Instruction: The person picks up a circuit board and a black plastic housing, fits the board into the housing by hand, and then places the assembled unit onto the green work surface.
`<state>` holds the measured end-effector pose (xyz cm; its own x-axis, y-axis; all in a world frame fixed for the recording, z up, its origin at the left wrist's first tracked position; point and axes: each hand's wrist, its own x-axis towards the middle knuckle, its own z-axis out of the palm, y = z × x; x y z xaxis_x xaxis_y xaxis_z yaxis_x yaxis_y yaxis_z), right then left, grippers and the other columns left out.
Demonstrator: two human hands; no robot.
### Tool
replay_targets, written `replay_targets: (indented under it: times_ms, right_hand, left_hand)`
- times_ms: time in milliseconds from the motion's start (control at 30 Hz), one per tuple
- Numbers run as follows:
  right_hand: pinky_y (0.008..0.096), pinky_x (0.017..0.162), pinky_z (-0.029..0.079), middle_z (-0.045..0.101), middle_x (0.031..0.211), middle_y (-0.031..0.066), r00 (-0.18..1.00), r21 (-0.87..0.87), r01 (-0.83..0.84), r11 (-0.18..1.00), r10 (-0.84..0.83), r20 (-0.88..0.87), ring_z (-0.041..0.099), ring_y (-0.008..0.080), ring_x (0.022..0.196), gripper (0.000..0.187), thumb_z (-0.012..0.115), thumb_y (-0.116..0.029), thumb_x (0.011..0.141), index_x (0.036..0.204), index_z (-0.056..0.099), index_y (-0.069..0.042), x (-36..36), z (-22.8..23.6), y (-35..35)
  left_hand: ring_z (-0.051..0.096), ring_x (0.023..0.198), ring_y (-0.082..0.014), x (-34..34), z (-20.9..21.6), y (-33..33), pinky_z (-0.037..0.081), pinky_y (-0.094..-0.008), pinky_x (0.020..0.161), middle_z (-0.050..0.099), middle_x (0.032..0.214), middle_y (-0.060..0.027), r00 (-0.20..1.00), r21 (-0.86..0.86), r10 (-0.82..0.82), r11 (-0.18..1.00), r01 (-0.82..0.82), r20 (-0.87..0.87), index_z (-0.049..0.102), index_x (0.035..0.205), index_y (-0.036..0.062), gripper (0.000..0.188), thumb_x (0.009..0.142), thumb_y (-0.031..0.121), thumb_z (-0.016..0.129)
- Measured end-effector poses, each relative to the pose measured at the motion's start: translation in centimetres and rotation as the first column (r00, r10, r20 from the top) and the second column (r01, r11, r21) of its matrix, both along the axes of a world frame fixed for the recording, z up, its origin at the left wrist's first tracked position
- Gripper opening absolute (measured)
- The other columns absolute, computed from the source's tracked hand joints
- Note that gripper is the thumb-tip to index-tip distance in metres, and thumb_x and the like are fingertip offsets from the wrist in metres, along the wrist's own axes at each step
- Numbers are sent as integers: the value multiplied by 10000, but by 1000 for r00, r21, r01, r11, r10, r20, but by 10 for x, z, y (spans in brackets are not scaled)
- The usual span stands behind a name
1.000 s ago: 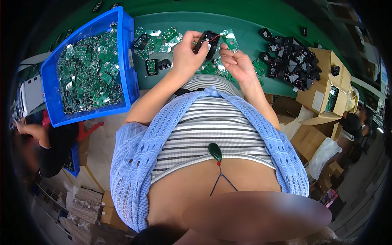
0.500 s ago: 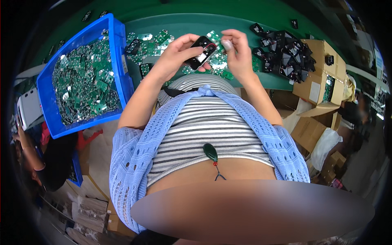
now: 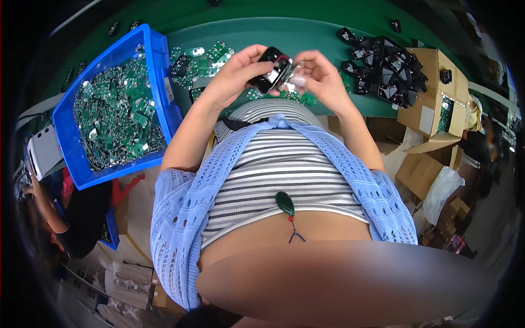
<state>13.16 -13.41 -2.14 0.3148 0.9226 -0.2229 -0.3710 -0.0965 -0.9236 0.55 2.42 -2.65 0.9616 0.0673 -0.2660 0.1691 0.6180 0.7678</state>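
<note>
My left hand (image 3: 236, 75) is closed around a small black plastic housing (image 3: 264, 82), with a thin red wire showing inside its open face. My right hand (image 3: 320, 76) pinches a small circuit board (image 3: 288, 75) against the right side of this housing. Part of the board is covered by my fingers, and its details are blurred. Below and around my hands, loose green circuit boards (image 3: 210, 61) lie spread over the green bench (image 3: 257, 34).
A blue bin (image 3: 159, 82) full of green circuit boards stands left of my arm. On the right, black housings (image 3: 402, 71) are heaped beside an open cardboard box (image 3: 424, 115). Another person's arm (image 3: 49, 210) shows at the far left, near a white device (image 3: 45, 150).
My right hand has come down and left to the housing, and a circuit board now shows between its fingers. My left hand keeps its hold on the housing. The view has shifted slightly.
</note>
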Motion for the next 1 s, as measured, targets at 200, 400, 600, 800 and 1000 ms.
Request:
replay_targets:
  times_ms: [200, 400, 600, 800, 1000]
  right_hand:
    - [211, 532, 438, 598, 693, 54, 927, -231, 113, 966, -19, 374, 539, 88, 579, 117, 521, -56, 840, 940, 544, 0, 5, 5, -7]
    - [197, 461, 373, 584, 697, 93, 990, 16, 114, 993, -115, 86, 504, 94, 530, 220, 454, -216, 915, 1065, 408, -61, -1, 13, -3]
    - [178, 453, 273, 498, 665, 37, 818, 219, 134, 967, 17, -575, 336, 45, 467, 250, 452, -211, 911, 1076, 430, -25, -10, 4, 12]
    - [185, 431, 254, 425, 620, 9, 640, 241, 132, 961, 102, -761, 300, 50, 453, 197, 413, -182, 920, 1011, 480, -21, -13, -2, 16]
    - [181, 427, 247, 429, 615, 6, 664, 262, 108, 959, 126, -737, 303, 46, 456, 176, 425, -179, 915, 987, 485, -29, -14, 1, 18]
  left_hand:
    - [631, 807, -275, 0, -10, -5, 552, -331, 670, 591, 934, -179, 934, 105, 357, 930, -353, -20, 425, 1049, -15, 187, 895, 88, 440]
    - [632, 798, -270, 4, -12, -10, 550, -337, 668, 593, 937, -167, 945, 68, 328, 942, -328, 18, 434, 1047, -4, 172, 892, 73, 439]
    - [600, 673, -125, 9, -18, -19, 512, -246, 603, 596, 923, -99, 892, 131, 449, 882, -452, 55, 448, 1015, 0, 166, 861, 35, 500]
    - [562, 653, -55, 12, -17, -23, 445, -194, 534, 593, 890, -57, 818, 471, 539, 679, -563, 199, 467, 979, 11, 169, 834, 45, 548]
    - [585, 622, -91, 13, -18, -23, 452, -217, 510, 613, 847, -87, 798, 588, 558, 574, -570, 228, 480, 956, 13, 168, 820, 63, 565]
